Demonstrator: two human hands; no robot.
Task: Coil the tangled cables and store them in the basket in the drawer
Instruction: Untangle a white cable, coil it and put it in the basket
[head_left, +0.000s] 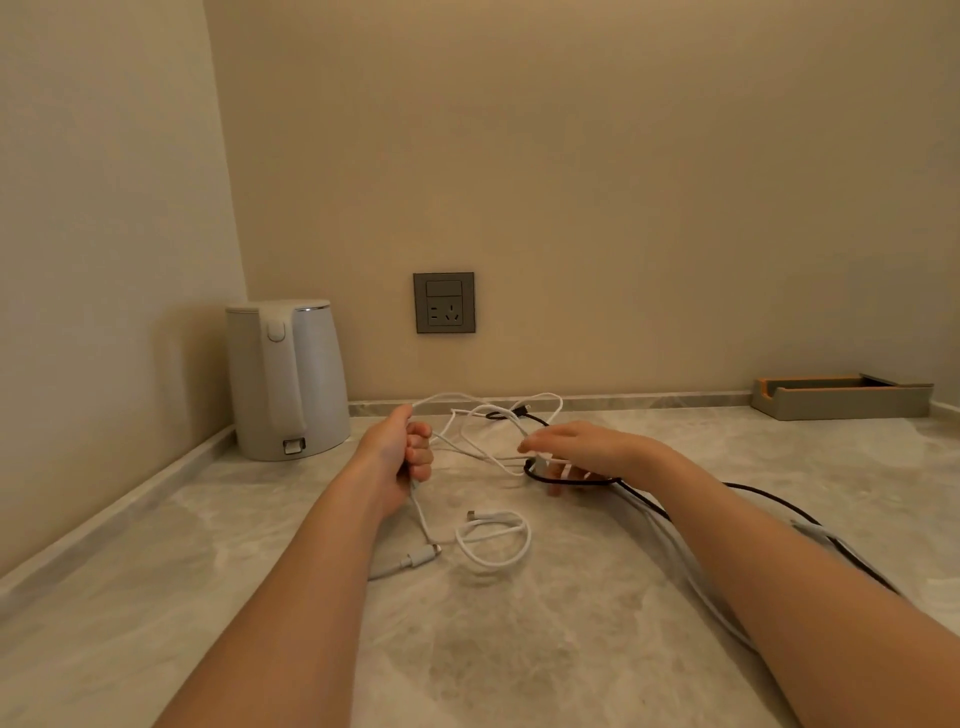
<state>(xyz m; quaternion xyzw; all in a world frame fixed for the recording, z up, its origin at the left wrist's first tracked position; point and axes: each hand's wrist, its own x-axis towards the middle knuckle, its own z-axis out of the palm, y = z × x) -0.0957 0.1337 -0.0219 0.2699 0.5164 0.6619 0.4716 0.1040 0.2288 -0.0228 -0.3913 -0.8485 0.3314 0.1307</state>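
Clenching around a white cable (410, 561) at centre left, the left hand (400, 452) holds a light, limp cord that will likely slide and spring back into loops, so taking it near a plug end and feeding it through looks wise. At centre the tangle lies on the counter (519, 649). The right hand (587, 449) reaches into it with fingers stretched and a black cable (528, 470) looped around them, though whether they grip I cannot tell.
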